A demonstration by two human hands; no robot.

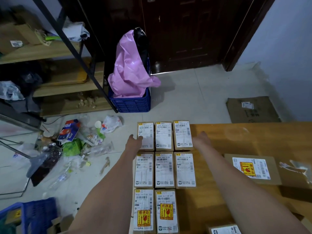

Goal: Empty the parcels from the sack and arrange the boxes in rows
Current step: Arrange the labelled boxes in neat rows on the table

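Several small brown boxes with white labels lie in rows on the wooden table (pixel 244 142). The far row has three boxes (pixel 163 135), the middle row three (pixel 164 169), the near row two (pixel 157 210). My left hand (pixel 134 142) reaches out and rests with straight fingers against the left side of the far-left box (pixel 146 135). My right hand (pixel 201 141) is stretched out flat on the right side of the far-right box (pixel 182 135). A larger box (pixel 253 168) with a red-yellow fragile sticker lies to the right. No sack is in view.
A blue crate (pixel 131 102) holding a pink plastic bag (pixel 130 68) stands on the floor ahead. Litter and bottles (pixel 72 144) are strewn at the left by wooden shelves (pixel 50 53). Flattened cardboard (pixel 251 109) lies by the right wall. Another blue crate (pixel 38 215) sits near left.
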